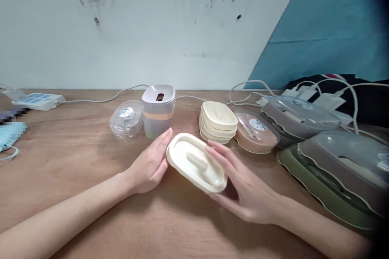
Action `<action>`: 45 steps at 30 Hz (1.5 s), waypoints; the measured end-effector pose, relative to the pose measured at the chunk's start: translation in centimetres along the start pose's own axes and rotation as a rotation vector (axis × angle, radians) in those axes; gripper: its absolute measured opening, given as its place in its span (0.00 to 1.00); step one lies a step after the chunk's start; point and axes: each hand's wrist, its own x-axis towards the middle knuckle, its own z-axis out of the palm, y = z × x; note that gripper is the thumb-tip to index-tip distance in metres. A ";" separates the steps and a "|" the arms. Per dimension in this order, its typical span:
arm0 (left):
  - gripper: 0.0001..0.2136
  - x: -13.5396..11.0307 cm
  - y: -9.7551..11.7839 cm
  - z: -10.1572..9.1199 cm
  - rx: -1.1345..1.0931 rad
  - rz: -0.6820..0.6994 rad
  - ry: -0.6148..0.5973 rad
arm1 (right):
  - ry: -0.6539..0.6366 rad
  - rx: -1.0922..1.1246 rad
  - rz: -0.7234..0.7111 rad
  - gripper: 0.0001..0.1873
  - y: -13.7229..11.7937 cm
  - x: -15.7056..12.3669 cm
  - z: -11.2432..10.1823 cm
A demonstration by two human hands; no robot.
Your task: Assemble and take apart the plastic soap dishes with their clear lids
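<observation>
Between my hands is a cream plastic lid (182,145), rounded and oblong, with a recessed top and a raised ridge across its middle. It is tilted above the wooden table. My right hand (243,186) grips its right end, fingers over the far edge and thumb under the near edge. At the opposite end, my left hand (150,164) cups the edge with its fingers nearly straight and close together. Just beyond the lid stands a stack of similar cream pieces (219,115). The lid's underside is hidden.
A lavender canister (158,125) with an orange band stands behind my left hand, beside stacked clear lids (126,119). A pink container (258,133), a grey one (299,113) and a green one (328,194) line the right. A white power strip (42,100) lies at left; cables run along the wall.
</observation>
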 end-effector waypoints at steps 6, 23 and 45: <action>0.26 0.1 -0.2 -0.1 0.060 0.118 -0.015 | -0.162 0.154 0.070 0.41 1.9 -0.4 0.1; 0.16 0.4 0.3 -0.2 0.132 0.131 0.054 | -0.126 0.081 0.092 0.36 2.0 -0.3 0.5; 0.27 11.4 1.0 -9.9 0.439 -0.309 0.468 | -0.131 0.074 0.087 0.32 1.9 -0.2 0.4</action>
